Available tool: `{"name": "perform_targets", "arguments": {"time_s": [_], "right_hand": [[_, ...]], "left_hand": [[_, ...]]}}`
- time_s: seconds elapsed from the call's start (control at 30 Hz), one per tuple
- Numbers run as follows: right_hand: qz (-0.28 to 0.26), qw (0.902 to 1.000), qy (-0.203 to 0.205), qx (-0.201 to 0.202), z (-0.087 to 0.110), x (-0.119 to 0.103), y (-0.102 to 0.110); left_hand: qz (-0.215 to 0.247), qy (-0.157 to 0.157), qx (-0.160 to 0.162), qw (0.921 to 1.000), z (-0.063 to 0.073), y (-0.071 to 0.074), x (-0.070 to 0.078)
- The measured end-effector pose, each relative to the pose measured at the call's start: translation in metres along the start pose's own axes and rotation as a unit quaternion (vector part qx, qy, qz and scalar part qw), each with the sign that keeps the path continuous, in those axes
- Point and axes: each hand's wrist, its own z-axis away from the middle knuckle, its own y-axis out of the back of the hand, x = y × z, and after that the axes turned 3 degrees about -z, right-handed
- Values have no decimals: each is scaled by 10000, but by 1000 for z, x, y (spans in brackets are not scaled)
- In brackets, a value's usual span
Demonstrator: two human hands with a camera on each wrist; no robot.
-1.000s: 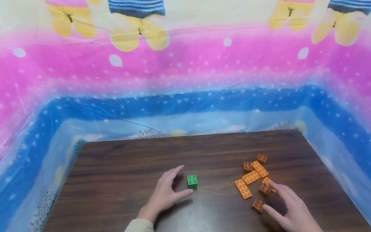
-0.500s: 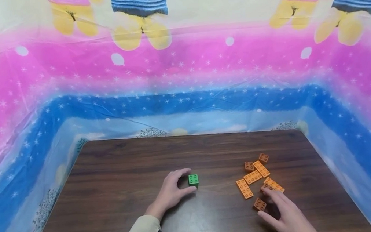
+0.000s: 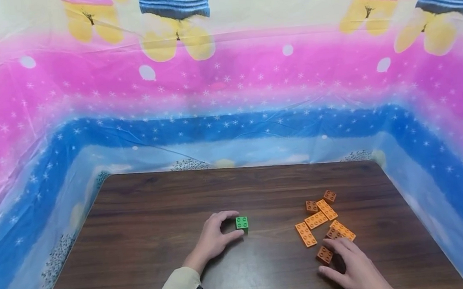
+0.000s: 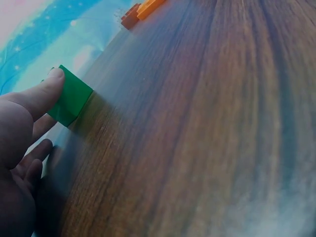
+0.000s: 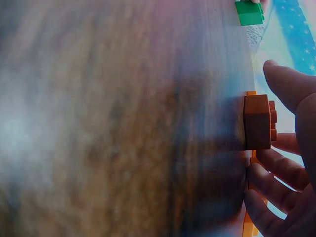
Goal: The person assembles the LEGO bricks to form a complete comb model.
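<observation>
In the head view a green two-by-two toy building brick (image 3: 241, 223) stands upright on the table, stud side up. My left hand (image 3: 214, 238) pinches it from the left, thumb at the near side and fingers round the far side. The left wrist view has the thumb lying against the green brick (image 4: 73, 96). Over on the right, my right hand (image 3: 355, 264) hovers beside a brown brick (image 3: 324, 254), thumb and fingers spread apart with a gap. Its fingers partly cover a second brown brick (image 3: 333, 232) farther back. In the right wrist view the thumb stays apart from the nearer brown brick (image 5: 257, 121).
Several flat orange bricks (image 3: 315, 220) lie in a loose cluster on the right of the dark wooden table (image 3: 137, 203). Two more brown bricks, one (image 3: 311, 206) beside the orange ones and one (image 3: 329, 195) farther back, lie there. A printed cloth (image 3: 221, 127) hangs behind the table.
My left hand has moved right and closed its thumb and fingers on the green brick. The right hand has drawn slightly nearer and left, its thumb coming away from the near brown brick.
</observation>
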Motion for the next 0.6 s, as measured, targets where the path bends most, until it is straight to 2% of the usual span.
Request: {"name": "perform_targets", "arguments": {"time_s": [0.33,0.6], "right_hand": [[278,9990,138,308,-2,1,-7],[319,9993,81,198,-2,0,-4]], "left_hand": [[27,95,87,9999,1,2,0],[-53,169,8,9998,-1,1,0]]}}
